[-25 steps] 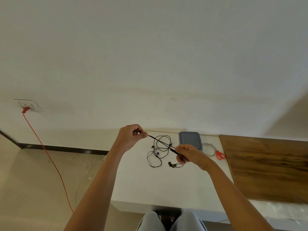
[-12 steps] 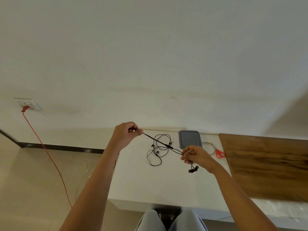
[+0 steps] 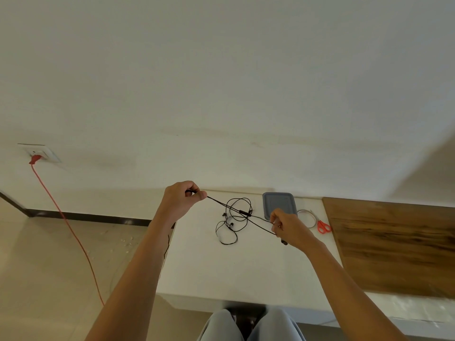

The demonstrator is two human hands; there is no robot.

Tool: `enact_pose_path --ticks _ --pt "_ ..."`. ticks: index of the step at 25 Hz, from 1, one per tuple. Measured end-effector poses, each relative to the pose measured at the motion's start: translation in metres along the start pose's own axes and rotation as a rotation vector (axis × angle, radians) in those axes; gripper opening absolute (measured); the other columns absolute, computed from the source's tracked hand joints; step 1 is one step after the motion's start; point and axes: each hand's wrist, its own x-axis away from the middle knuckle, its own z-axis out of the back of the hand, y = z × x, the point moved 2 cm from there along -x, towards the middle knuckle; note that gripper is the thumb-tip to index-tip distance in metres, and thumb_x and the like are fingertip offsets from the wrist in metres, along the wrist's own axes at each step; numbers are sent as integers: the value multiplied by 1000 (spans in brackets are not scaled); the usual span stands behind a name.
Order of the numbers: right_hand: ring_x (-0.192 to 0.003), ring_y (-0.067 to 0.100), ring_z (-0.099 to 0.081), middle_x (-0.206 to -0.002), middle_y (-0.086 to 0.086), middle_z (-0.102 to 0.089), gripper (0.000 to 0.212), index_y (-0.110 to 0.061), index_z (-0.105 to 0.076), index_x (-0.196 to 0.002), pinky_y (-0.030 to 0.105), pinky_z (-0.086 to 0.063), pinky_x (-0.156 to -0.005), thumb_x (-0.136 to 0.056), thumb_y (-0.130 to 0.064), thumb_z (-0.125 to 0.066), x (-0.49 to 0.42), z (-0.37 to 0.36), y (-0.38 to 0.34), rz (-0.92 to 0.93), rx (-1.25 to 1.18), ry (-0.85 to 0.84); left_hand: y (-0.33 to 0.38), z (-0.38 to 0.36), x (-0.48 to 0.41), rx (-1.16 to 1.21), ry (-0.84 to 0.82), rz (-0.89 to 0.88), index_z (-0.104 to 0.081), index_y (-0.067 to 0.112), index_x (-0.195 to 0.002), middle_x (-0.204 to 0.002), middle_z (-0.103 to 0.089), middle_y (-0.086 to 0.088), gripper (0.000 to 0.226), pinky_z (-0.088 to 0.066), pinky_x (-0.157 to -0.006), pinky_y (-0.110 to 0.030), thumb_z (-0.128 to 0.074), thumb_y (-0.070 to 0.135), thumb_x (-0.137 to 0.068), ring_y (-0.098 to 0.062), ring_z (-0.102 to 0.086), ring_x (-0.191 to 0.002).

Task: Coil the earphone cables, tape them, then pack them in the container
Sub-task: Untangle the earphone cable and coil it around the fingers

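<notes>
Your left hand [image 3: 182,200], well left of the grey container [image 3: 279,204], pinches one end of a black earphone cable [image 3: 216,201], and your right hand [image 3: 286,226], just in front of the container, curls its fingers round the other end, holding it taut above the white table [image 3: 221,271]. A second earphone cable [image 3: 227,238] lies in loose loops just left of the container. The small dark piece below your right hand may be an earbud; a tape roll [image 3: 306,217] and red scissors [image 3: 323,227] sit to the container's right.
</notes>
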Motion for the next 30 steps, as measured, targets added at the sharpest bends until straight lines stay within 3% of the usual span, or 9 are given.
enact_pose_path --ticks 4,8,10,14,17,23,27,30 --pt "-69 17 -67 -77 3 -64 7 -11 -55 -88 36 -56 -64 -90 -6 -58 -1 0 12 -72 -13 57 0 4 -1 -4 -11 6 -64 15 -72 -53 -40 6 23 -29 -49 -15 -73 33 -82 -10 -36 -53" --pt "-72 20 -63 -79 10 -67 6 -6 -60 -88 20 -47 -60 -89 -1 -59 -1 -3 22 -207 -67 191 2 -2 3 27 -8 3 -67 11 -75 -64 -58 9 22 -35 -54 -7 -75 30 -81 -3 -46 -56" --pt "-74 19 -63 -79 9 -68 8 -6 -62 -84 18 -44 -58 -86 2 -62 0 -5 27 -318 -144 302 5 -6 6 32 -14 -6 -68 8 -77 -69 -62 9 21 -35 -55 -5 -75 28 -82 5 -49 -55" --pt "-71 19 -59 -72 2 -64 17 -13 -62 -72 23 -44 -56 -82 0 -67 1 -10 32 -449 -281 417 10 -11 7 42 -15 -23 -68 5 -79 -69 -62 11 21 -36 -57 -5 -75 25 -82 11 -49 -55" --pt "-73 22 -59 -76 5 -64 17 -11 -60 -77 32 -53 -64 -81 3 -66 3 -14 33 -516 -337 456 12 -13 7 59 -15 -26 -69 7 -79 -68 -63 12 19 -37 -57 -6 -75 24 -82 10 -50 -55" --pt "-77 20 -59 -85 9 -65 17 -6 -64 -86 23 -46 -63 -78 7 -69 8 -22 34 -512 -333 389 14 -15 4 61 27 -29 -69 10 -77 -73 -65 7 16 -36 -55 -6 -75 25 -82 7 -48 -52" --pt "-73 23 -64 -82 12 -68 11 -5 -63 -83 30 -56 -64 -80 3 -69 11 -25 32 -507 -369 382 18 -15 2 72 63 -43 -68 10 -79 -73 -65 8 16 -36 -58 -6 -74 25 -83 8 -49 -56" --pt "-64 15 -66 -77 7 -70 6 -10 -61 -84 27 -50 -55 -85 -7 -67 12 -32 32 -499 -257 340 20 -17 1 74 67 -57 -68 12 -78 -74 -65 9 16 -36 -57 -7 -73 26 -83 4 -47 -54"
